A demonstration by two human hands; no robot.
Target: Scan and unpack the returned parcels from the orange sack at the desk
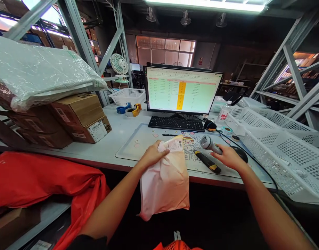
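Note:
My left hand (154, 155) is closed on the upper edge of a pale mailing bag (166, 185), which hangs over the front edge of the desk. A white label with a barcode (176, 144) is at the bag's top. In my right hand (229, 156) is a grey handheld barcode scanner (207, 142), its head pointing left toward the bag. Between the bag and my right hand, a black and yellow utility knife (207, 161) lies on the desk mat (133, 144). A dark computer mouse (239, 153) sits just behind my right hand, partly hidden.
A monitor (181, 92) showing a spreadsheet stands behind a black keyboard (176, 123). Cardboard boxes (77, 110) under a plastic-wrapped parcel (42, 71) are at left. White plastic baskets (287, 146) line the right. Tape dispensers (132, 110) and a water bottle (224, 113) stand farther back.

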